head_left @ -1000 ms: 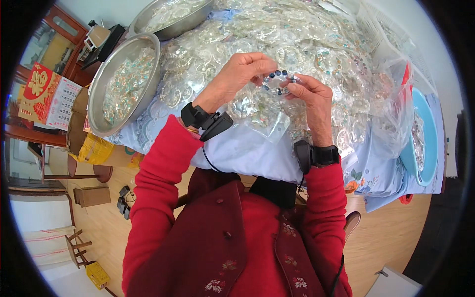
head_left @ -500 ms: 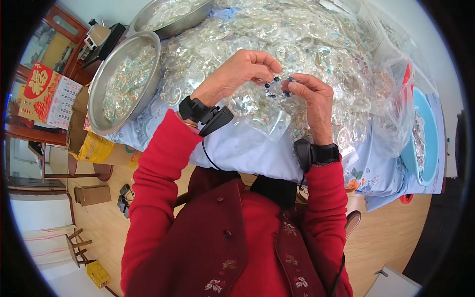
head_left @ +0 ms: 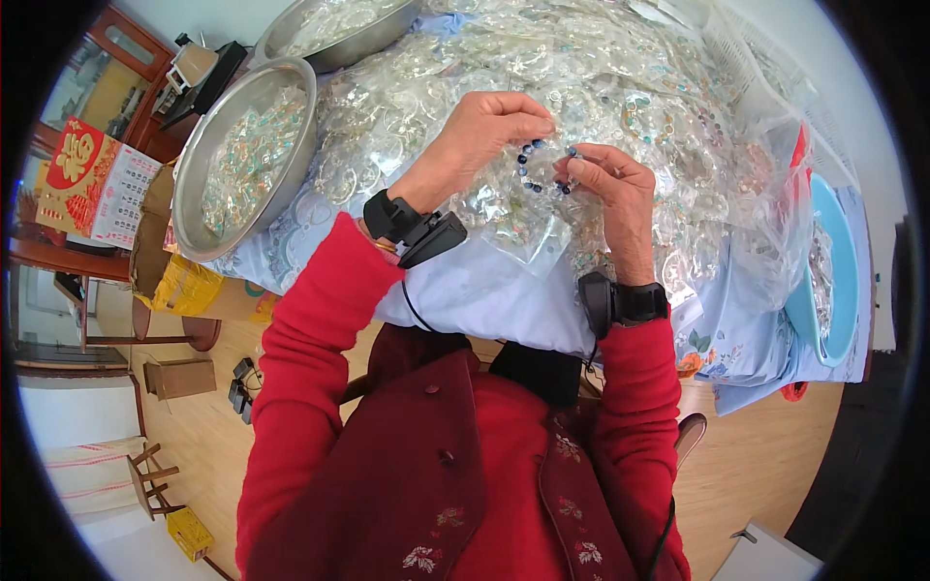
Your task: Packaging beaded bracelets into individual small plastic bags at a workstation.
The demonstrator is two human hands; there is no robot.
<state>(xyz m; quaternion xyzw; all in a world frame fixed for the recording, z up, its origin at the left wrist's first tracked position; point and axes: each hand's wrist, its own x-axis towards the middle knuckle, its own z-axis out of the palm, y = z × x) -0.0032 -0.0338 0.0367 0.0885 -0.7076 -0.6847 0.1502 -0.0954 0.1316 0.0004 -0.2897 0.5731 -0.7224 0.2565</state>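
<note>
A bracelet of dark blue beads (head_left: 524, 172) forms a loop above the heap of small clear bags (head_left: 426, 107). My right hand (head_left: 612, 179) pinches the bracelet's right side between thumb and forefinger. Just above the loop's upper left, my left hand (head_left: 489, 136) is closed in a pinch. Whatever lies between its fingertips is too small to make out. Below the bracelet, a clear plastic bag (head_left: 542, 247) lies at the heap's near edge. Many of the heaped bags have beaded jewellery inside.
Two metal basins (head_left: 302, 126) (head_left: 339, 58) of bagged pieces stand at left and back left. A light blue basin (head_left: 841, 353) sits at right, beside a clear plastic bag (head_left: 770, 257) and a white basket (head_left: 746, 48). A blue patterned cloth (head_left: 484, 300) covers the table.
My left fingertips have moved slightly up and right, off the beads they were against. More of the bead loop shows now. My right hand keeps its pinch, almost unmoved.
</note>
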